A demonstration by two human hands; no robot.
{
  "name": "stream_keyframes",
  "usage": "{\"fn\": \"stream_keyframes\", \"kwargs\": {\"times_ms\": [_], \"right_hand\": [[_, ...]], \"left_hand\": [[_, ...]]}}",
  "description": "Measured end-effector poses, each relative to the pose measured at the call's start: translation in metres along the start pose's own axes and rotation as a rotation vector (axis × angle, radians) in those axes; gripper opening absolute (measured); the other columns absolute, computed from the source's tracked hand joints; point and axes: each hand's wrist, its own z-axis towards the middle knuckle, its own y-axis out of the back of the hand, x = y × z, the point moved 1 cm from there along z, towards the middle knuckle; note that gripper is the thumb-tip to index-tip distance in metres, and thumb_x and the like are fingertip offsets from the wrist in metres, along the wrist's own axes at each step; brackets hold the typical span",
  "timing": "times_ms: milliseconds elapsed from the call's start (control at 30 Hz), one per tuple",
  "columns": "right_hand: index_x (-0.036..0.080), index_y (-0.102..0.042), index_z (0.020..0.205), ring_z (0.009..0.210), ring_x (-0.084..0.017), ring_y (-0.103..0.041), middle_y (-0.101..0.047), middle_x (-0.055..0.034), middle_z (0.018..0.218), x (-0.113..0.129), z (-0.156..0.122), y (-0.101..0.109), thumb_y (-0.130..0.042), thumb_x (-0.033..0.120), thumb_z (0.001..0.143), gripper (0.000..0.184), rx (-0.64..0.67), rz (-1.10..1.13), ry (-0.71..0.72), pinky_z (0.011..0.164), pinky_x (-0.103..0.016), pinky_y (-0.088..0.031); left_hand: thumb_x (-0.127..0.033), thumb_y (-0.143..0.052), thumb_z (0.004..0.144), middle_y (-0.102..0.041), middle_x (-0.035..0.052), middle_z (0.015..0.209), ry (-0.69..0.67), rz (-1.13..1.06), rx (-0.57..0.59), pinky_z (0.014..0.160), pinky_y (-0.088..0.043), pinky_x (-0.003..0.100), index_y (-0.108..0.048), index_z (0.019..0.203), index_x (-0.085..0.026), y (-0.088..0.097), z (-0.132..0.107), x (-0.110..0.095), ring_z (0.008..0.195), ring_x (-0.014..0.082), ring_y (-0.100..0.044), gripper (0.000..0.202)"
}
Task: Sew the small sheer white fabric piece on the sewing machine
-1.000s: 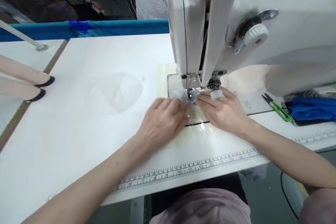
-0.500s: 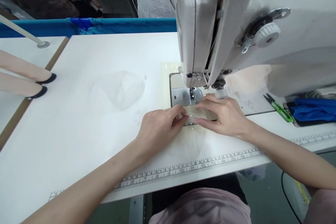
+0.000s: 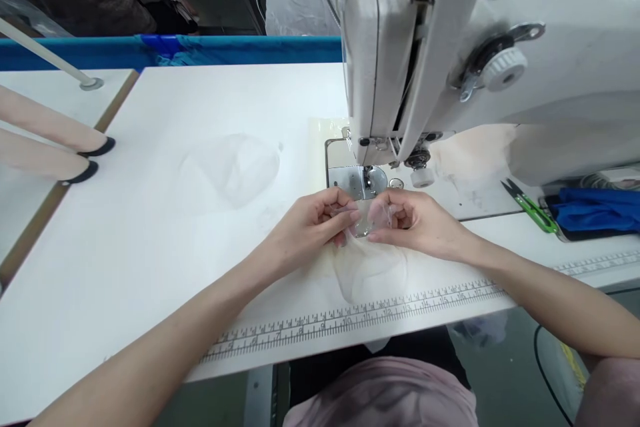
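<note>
My left hand (image 3: 313, 223) and my right hand (image 3: 417, 223) face each other just in front of the needle plate (image 3: 353, 180) of a white sewing machine (image 3: 450, 60). Both pinch the top edge of a thin see-through piece of fabric (image 3: 373, 263), which hangs down from the fingers onto the white table (image 3: 150, 240). The fingers of both hands are curled and closed on the fabric. The presser foot (image 3: 367, 177) stands a little beyond my fingertips.
Another sheer piece (image 3: 235, 167) lies on the table to the left. Green thread snips (image 3: 533, 208) and a blue cloth (image 3: 595, 208) sit at the right. Two beige forms with black tips (image 3: 55, 147) lie at the far left. A printed ruler (image 3: 350, 317) runs along the front edge.
Both hands have drawn back from the presser foot toward me and lifted the sheer fabric off the needle plate, going from flat on it to pinching its edge.
</note>
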Motion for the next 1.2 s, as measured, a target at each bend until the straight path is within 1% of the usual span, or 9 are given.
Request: {"fn": "stream_keyframes", "kwargs": {"times_ms": [67,133,267,367,567,700,833,967,1200], "right_hand": [[0.021,-0.058,0.092,0.052,-0.009,-0.051,-0.049,0.0086,0.058,-0.002,0.0,0.0,-0.072,0.029,0.077,0.022,-0.025,0.021,0.002,0.05,-0.022,-0.043],[0.02,-0.057,0.097,0.052,-0.008,-0.053,-0.052,0.0079,0.064,-0.003,0.001,0.0,-0.069,0.024,0.079,0.022,-0.031,0.078,-0.01,0.055,-0.024,-0.049],[0.02,-0.053,0.095,0.057,-0.007,-0.059,-0.06,0.0039,0.084,-0.002,0.0,0.002,-0.068,0.017,0.076,0.024,-0.061,0.122,-0.029,0.058,-0.024,-0.053],[0.019,-0.055,0.091,0.057,-0.01,-0.063,-0.061,0.0048,0.074,-0.001,-0.001,0.0,-0.07,0.018,0.076,0.021,-0.094,0.134,-0.019,0.058,-0.024,-0.054],[0.017,-0.062,0.084,0.05,-0.009,-0.063,-0.066,0.002,0.071,-0.004,-0.002,-0.005,-0.072,0.021,0.075,0.014,-0.141,0.128,0.036,0.049,-0.021,-0.054],[0.017,-0.061,0.085,0.044,-0.006,-0.06,-0.066,0.0023,0.078,-0.005,-0.003,-0.005,-0.068,0.017,0.077,0.011,-0.156,0.094,0.042,0.043,-0.018,-0.05],[0.018,-0.061,0.089,0.057,-0.009,-0.066,-0.065,0.0009,0.088,-0.003,-0.005,-0.008,-0.066,0.015,0.078,0.012,-0.191,0.117,0.077,0.054,-0.021,-0.057],[0.018,-0.062,0.088,0.072,-0.011,-0.067,-0.066,0.0017,0.08,-0.003,-0.004,-0.011,-0.069,0.014,0.076,0.015,-0.245,0.08,0.157,0.069,-0.025,-0.059],[0.02,-0.065,0.087,0.073,-0.01,-0.063,-0.066,0.0016,0.081,-0.005,-0.002,-0.012,-0.067,0.012,0.078,0.012,-0.294,-0.048,0.255,0.067,-0.024,-0.055]], "left_hand": [[-0.042,-0.06,0.085,-0.051,-0.0037,0.063,-0.025,0.046,-0.018,0.048,-0.037,0.02,-0.055,0.077,-0.018,0.0,-0.001,0.0,0.054,0.0079,-0.046,0.026],[-0.044,-0.067,0.079,-0.049,-0.0046,0.061,-0.027,0.101,-0.029,0.046,-0.033,0.019,-0.057,0.074,-0.018,-0.001,-0.002,0.0,0.054,0.0079,-0.044,0.029],[-0.042,-0.069,0.078,-0.061,-0.0036,0.066,-0.031,0.152,-0.07,0.05,-0.04,0.019,-0.067,0.084,-0.021,-0.002,-0.004,-0.001,0.058,0.0097,-0.054,0.022],[-0.038,-0.069,0.08,-0.067,-0.003,0.065,-0.068,0.145,-0.125,0.051,-0.043,0.019,-0.072,0.083,-0.022,-0.004,-0.005,-0.001,0.057,0.0101,-0.057,0.017],[-0.033,-0.066,0.082,-0.075,-0.0002,0.084,-0.219,0.225,-0.215,0.056,-0.053,0.022,-0.074,0.087,-0.024,-0.007,-0.007,0.005,0.065,0.014,-0.067,0.013],[-0.027,-0.062,0.085,-0.075,-0.0031,0.081,-0.342,0.436,-0.301,0.056,-0.053,0.023,-0.073,0.091,-0.026,-0.009,-0.01,0.009,0.057,0.0115,-0.065,0.012],[-0.027,-0.059,0.088,-0.074,-0.0032,0.079,-0.431,0.577,-0.369,0.053,-0.051,0.023,-0.071,0.092,-0.026,-0.01,-0.011,0.009,0.055,0.011,-0.064,0.013],[-0.027,-0.058,0.088,-0.074,-0.0027,0.076,-0.502,0.616,-0.392,0.053,-0.051,0.023,-0.071,0.091,-0.025,-0.011,-0.011,0.009,0.055,0.0114,-0.064,0.013],[-0.027,-0.062,0.087,-0.074,-0.0032,0.076,-0.432,0.504,-0.356,0.053,-0.051,0.021,-0.072,0.091,-0.025,-0.012,-0.01,0.01,0.056,0.0109,-0.065,0.011]]}}
